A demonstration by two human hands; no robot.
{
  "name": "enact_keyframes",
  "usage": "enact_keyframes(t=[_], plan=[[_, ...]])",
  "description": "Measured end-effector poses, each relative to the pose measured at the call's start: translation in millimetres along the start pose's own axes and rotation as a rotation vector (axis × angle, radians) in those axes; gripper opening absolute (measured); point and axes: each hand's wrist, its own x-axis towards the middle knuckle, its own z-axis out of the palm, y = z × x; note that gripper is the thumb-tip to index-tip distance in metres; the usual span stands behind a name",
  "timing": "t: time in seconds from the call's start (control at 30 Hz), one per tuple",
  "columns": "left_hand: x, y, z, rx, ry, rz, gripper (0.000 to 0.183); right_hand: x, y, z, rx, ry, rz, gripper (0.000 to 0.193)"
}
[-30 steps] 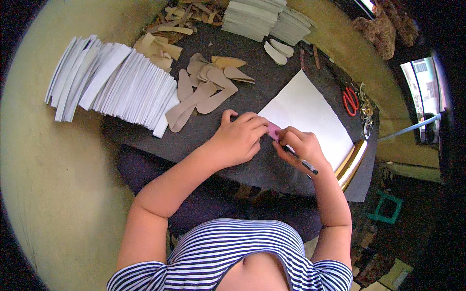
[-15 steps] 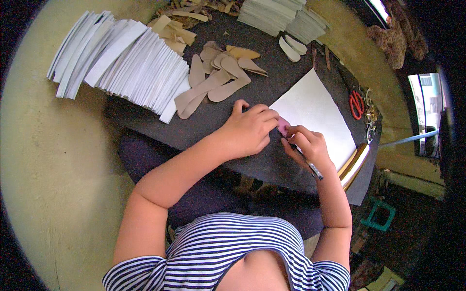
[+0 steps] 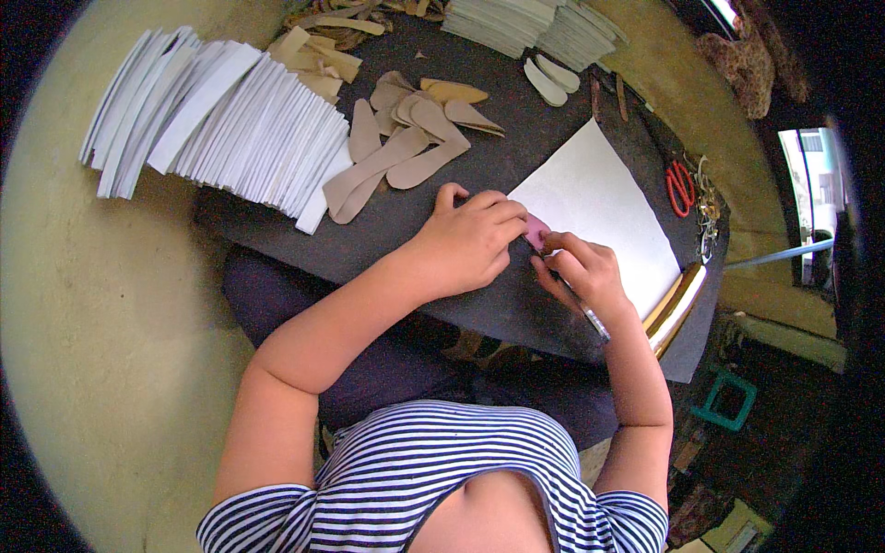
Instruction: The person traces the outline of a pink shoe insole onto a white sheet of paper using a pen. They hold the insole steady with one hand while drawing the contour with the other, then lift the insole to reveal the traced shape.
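While the left hand is lying palm-down on the dark worktop, I'm seeing its fingers pressing a small pink piece flat, likely to keep it from sliding. The piece is sitting at the near-left edge of the white sheet, at about 3 o'clock of that hand. The right hand is curling around a pen, pinching it in a writing grip with the tip hidden at the pink piece; probably tracing, I can't tell for sure. Tan cut-out shapes are lying at 11 o'clock of the hands, within reach. A fanned row of white strips is sitting at 10 o'clock, half off the worktop edge. Red scissors are resting at 2 o'clock, well apart. More white stacks are sitting at 12 o'clock, far side.
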Motion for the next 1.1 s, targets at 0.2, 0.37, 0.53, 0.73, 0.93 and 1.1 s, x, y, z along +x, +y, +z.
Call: enact_keyframes(t=[0.2,0.37,0.53,0.73,0.93,1.1], plan=[[1.6,1.9,-3.3,-0.024,-0.034,-0.027,0.034,8.6,-1.2,2.5,-0.013,0.037,-0.003,0.028],[1.9,1.6,-4.1,-0.014,-0.023,-0.019,0.036,10.0,-0.1,-0.3,-0.007,0.016,-0.005,0.027],[2.5,0.7,-2.7,-0.032,-0.015,-0.019,0.036,13.1,-3.1,3.3,-0.01,0.064,0.008,0.027],[2.3,0.9,-5.8,-0.032,-0.032,-0.03,0.036,8.8,-2.1,2.5,-0.01,0.017,0.032,0.026],[6.6,6.0,-8.0,-0.029,-0.063,-0.051,0.036,12.6,-3.9,6.1,-0.03,0.097,0.039,0.026],[5.8,3.7,-7.5,-0.017,-0.063,-0.046,0.036,9.2,-4.8,2.3,0.001,0.053,0.079,0.027]])
